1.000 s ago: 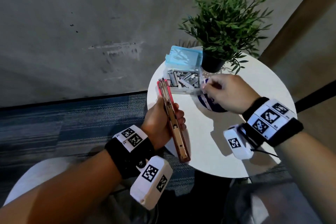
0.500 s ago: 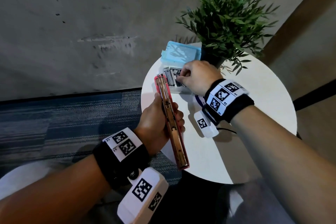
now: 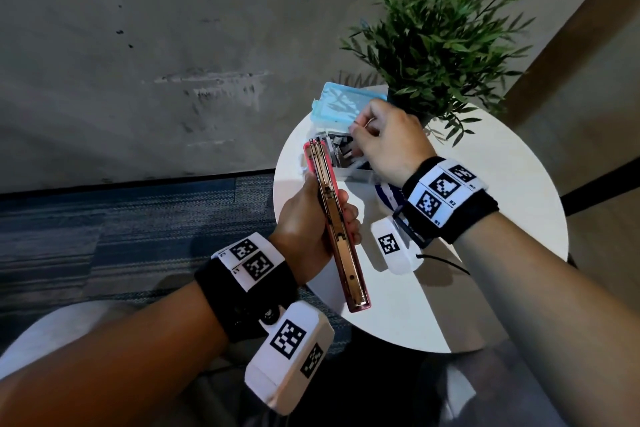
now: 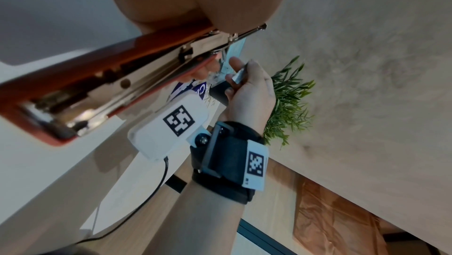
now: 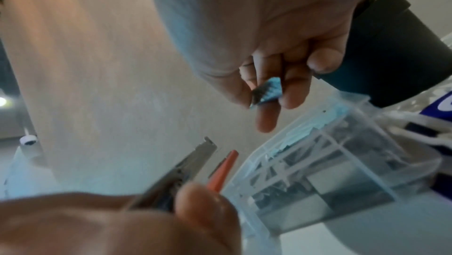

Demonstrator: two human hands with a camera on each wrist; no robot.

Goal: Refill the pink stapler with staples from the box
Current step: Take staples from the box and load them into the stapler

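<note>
Grey concrete wall (image 3: 138, 45) filled the upper left of the head view, blue carpet (image 3: 121, 218) below it, round white table (image 3: 502, 270) at centre right.

Left to right: the left hand (image 3: 304, 229), centre frame, was wrapped round the stapler (image 3: 334, 218), which was swung open with the metal channel facing up and its front end pointing at the box (image 3: 346, 156). The box sat on the table's far-left edge, clear, blue lid (image 3: 343, 104) flipped back, divided cells still holding strips. The right hand (image 3: 388, 142) hung just above the box with fingers and thumb pinched on a staple strip (image 4: 240, 73); the right wrist view confirmed the strip between the fingertips (image 5: 293, 97). A plant (image 3: 443, 38) stood behind the box, upper right.

Step, as I read it: strip was out of the box, transfer to the stapler pending. Channel looked empty, can't confirm from these views.

Next move calls for carrying the strip a short way left and down, legs down, lining it up with the channel, seating it flat, then closing the stapler. Strip and stapler tip were near but not touching. Risk: the strip snapping or going in skewed.
</note>
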